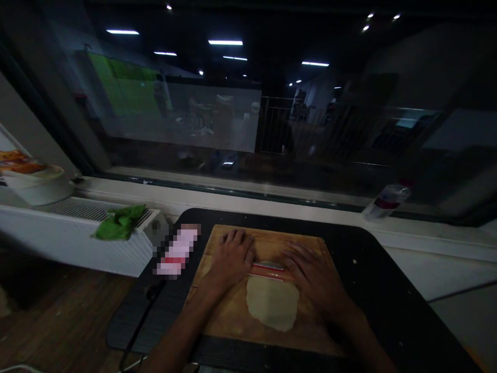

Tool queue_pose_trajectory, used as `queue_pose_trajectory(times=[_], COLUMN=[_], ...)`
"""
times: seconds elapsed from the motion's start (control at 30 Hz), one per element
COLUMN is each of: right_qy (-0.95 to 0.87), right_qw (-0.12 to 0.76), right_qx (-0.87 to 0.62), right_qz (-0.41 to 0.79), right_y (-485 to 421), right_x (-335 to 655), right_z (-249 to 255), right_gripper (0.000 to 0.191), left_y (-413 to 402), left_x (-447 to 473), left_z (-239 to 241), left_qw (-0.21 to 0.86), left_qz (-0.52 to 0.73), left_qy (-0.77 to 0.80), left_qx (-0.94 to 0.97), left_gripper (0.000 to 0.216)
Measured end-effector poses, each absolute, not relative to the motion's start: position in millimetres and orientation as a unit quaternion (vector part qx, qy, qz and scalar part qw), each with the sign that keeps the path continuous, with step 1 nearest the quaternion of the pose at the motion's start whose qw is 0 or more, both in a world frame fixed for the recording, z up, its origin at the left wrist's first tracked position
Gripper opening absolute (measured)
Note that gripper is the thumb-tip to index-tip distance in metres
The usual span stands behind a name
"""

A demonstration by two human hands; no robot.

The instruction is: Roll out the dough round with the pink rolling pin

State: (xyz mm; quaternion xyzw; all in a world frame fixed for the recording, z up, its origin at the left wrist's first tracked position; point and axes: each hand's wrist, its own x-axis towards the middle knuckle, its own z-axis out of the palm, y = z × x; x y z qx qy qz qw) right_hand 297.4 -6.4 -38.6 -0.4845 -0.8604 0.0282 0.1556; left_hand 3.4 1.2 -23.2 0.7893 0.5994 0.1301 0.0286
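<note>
A thin, sheet-like round of pale dough (pixel 273 304) lies on a wooden board (pixel 229 326). Along its far edge runs a red rolling pin (pixel 268 271), whose middle shows between my hands. My left hand (pixel 234 254) covers the pin's left end, with the fingers bent forward over it. Over the right end lies my right hand (pixel 306 269), its fingers reaching forward and slightly apart. Both hands hold the pin down from above; the covered ends are hidden beneath them.
The board sits on a black table (pixel 361 280). Left of it are a blurred-out pink item (pixel 178 253) and a dark cable (pixel 135 329). A green cloth (pixel 121 223) hangs on the radiator (pixel 108 254). A water bottle (pixel 388 201) stands on the sill by a dark window.
</note>
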Motion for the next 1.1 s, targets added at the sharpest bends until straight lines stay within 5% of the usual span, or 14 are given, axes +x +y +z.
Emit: queue_pose_trajectory(times=[1.1], right_qy=[-0.823], right_qw=[0.127], right_qx=[-0.553], right_qz=[0.024], right_y=[-21], right_x=[260], right_z=[-18], right_gripper=[0.044], left_y=[4], left_x=[-8], left_z=[-26], left_qw=[-0.004], left_qz=[0.043], left_qy=[0.576], left_qx=[0.817], left_gripper=[0.051])
